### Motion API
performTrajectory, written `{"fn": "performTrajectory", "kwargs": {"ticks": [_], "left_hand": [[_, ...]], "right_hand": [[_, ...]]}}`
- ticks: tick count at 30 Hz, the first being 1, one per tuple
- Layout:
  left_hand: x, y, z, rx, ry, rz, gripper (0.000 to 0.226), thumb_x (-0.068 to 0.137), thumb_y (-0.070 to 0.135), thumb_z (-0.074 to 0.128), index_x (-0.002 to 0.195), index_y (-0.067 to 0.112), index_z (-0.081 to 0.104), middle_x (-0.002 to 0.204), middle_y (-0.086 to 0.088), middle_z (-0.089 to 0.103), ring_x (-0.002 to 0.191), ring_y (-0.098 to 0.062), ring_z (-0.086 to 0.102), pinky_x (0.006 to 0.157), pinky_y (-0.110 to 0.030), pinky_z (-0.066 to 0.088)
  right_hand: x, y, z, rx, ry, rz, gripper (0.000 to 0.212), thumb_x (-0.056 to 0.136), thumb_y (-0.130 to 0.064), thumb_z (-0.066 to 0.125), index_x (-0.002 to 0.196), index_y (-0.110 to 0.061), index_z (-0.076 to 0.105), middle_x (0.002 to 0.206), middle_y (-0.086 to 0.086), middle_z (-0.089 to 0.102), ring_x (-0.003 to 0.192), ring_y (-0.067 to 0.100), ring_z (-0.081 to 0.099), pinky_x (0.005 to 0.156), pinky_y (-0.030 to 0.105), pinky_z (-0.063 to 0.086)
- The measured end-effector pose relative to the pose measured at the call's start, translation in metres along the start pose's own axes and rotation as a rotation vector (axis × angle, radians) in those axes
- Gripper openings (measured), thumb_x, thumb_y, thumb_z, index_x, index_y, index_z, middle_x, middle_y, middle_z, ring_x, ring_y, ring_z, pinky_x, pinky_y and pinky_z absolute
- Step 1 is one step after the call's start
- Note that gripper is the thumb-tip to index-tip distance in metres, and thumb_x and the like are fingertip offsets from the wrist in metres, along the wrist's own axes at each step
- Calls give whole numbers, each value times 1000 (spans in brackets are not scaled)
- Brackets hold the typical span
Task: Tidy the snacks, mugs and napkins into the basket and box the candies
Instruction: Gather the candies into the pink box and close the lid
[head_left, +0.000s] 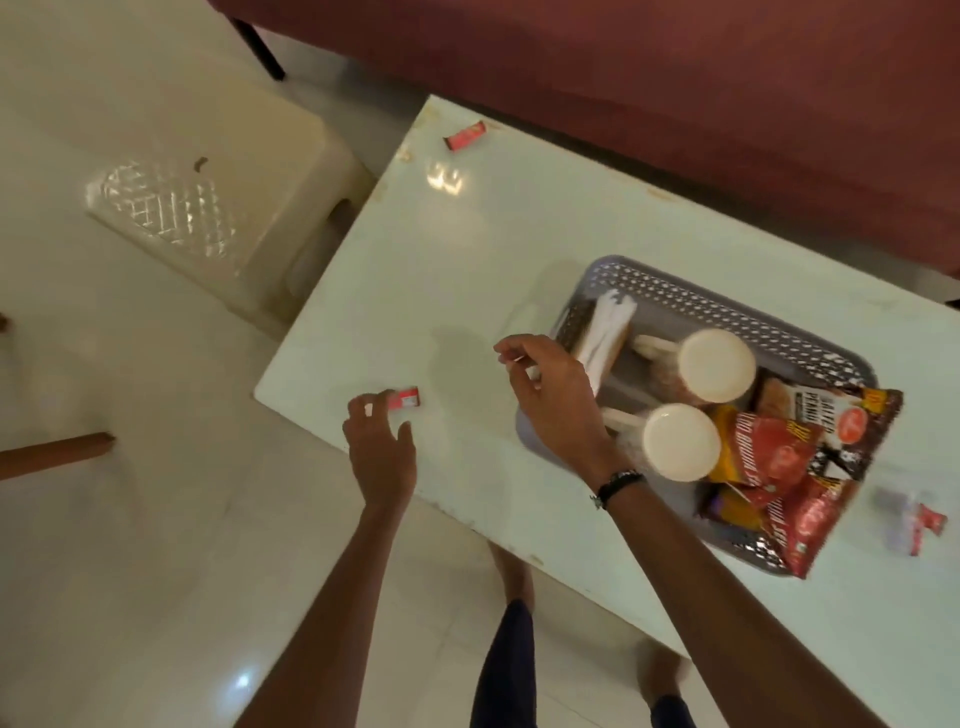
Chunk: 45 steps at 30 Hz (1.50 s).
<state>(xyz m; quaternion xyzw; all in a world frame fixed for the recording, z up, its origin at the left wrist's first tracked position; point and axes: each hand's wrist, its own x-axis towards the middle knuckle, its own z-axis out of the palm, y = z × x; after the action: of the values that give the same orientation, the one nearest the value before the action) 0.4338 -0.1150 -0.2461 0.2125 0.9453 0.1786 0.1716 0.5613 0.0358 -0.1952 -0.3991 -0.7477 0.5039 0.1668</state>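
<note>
A grey perforated basket stands on the pale table. It holds two upturned cream mugs, white napkins and red and yellow snack packets. A small red candy lies near the table's left edge, with the fingertips of my left hand just at it, fingers spread. My right hand hovers at the basket's left end with loosely curled fingers; I cannot tell whether it holds anything. A second red candy lies at the far corner. A small clear box with candies sits right of the basket.
A cream plastic stool stands left of the table on the glossy floor. A dark red sofa runs along the table's far side. A brown wooden leg juts in at the left. My legs show below the table's near edge.
</note>
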Motion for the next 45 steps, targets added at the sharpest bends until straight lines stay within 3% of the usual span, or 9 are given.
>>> {"fn": "performTrajectory", "kwargs": {"ticks": [4,10,14,19,23,32,35,39,45], "left_hand": [[25,-12,3,15,-86,160,37,84,15,64,120,15,54,133,-8,47,108,-31,46,80,-42,50],[56,-11,9,-84,-83,113,13,85,17,63,95,8,61,119,-7,53,105,-29,48,80,-43,51],[101,18,7,-179,-99,194,19,87,24,61,94,6,61,137,-7,51,131,-22,41,96,-36,46],[166,57,5,-121,-260,223,21,87,17,62,97,0,57,156,-10,24,146,-31,12,114,-49,29],[183,62,7,52,-386,206,21,87,12,61,101,-2,55,158,-11,16,145,-40,5,110,-60,29],[186,62,12,41,-406,179,19,85,10,64,97,-1,54,158,-8,14,146,-36,4,107,-57,34],[188,62,10,50,-404,187,18,85,12,65,94,1,55,158,-7,16,146,-35,5,107,-57,36],[189,62,9,49,-385,189,16,85,13,65,90,2,54,158,-6,18,146,-35,6,106,-56,36],[193,61,11,115,-403,218,19,86,16,63,95,1,55,159,-7,13,146,-36,8,101,-47,37]], "right_hand": [[22,0,31,-11,-62,28,26,90,-2,48,106,-15,63,103,0,66,88,8,61,71,11,42],[61,-3,57,-101,-145,16,26,91,-5,47,107,-19,62,105,-2,65,91,11,62,78,27,54],[110,2,64,-291,-174,-4,30,90,-5,48,117,-16,58,119,3,57,106,20,58,87,36,52],[191,10,68,-629,-263,-15,56,87,-4,50,140,-13,36,152,4,25,131,25,35,95,39,48],[259,11,61,-837,-286,36,72,90,-7,50,150,-17,13,161,3,-1,140,28,23,98,40,46],[338,-12,52,-982,-458,153,119,66,-31,84,151,-25,2,161,2,-7,142,39,16,104,54,38],[336,-15,51,-1000,-483,134,106,68,-33,83,149,-23,16,158,3,15,140,35,22,102,52,41],[281,-4,70,-910,-264,-3,46,94,-12,50,139,-17,40,141,9,43,129,29,37,99,39,42],[149,19,101,-996,-314,-181,33,90,2,44,121,-8,49,118,11,59,113,27,54,73,34,51]]}}
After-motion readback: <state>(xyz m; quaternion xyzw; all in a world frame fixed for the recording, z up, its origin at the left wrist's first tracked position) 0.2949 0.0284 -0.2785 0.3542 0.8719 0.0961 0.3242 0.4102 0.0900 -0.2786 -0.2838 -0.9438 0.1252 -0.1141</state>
